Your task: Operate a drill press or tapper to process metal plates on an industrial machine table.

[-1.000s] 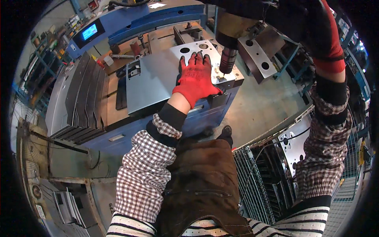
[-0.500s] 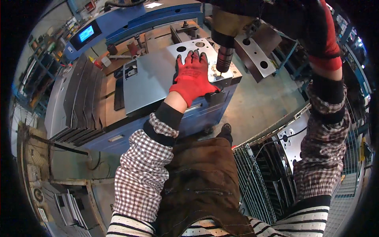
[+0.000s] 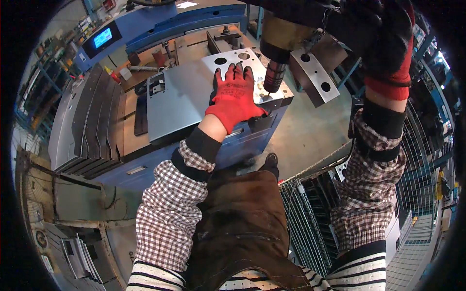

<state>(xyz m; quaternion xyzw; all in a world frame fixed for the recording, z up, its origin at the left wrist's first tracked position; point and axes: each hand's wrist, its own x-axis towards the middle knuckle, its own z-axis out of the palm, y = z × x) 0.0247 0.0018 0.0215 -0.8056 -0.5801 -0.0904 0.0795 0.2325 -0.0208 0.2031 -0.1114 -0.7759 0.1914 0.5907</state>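
My left hand (image 3: 234, 94), in a red glove with dark fingertips, lies flat with its fingers stretched out on a bent sheet-metal panel (image 3: 182, 94). The thumb reaches toward the panel's near right edge. Just right of that hand, the dark chuck (image 3: 275, 76) of a drilling or tapping machine points down with a thin bit over the panel's holed end. Whether the bit touches the metal, I cannot tell. My right hand (image 3: 392, 53), gloved in red and black, is raised at the upper right beside the machine's dark head (image 3: 352, 26); its fingers are hidden against dark parts.
Several bent metal panels (image 3: 80, 121) stand stacked at the left on the blue workbench (image 3: 145, 167). Behind are loose tools and a lit screen (image 3: 103, 38). A holed metal piece (image 3: 316, 77) is right of the chuck. Wire-mesh racking (image 3: 308, 225) stands at my lower right.
My right forearm has shifted left and inward, its hand still raised by the machine head. The view has turned slightly. My left hand stays flat on the panel.
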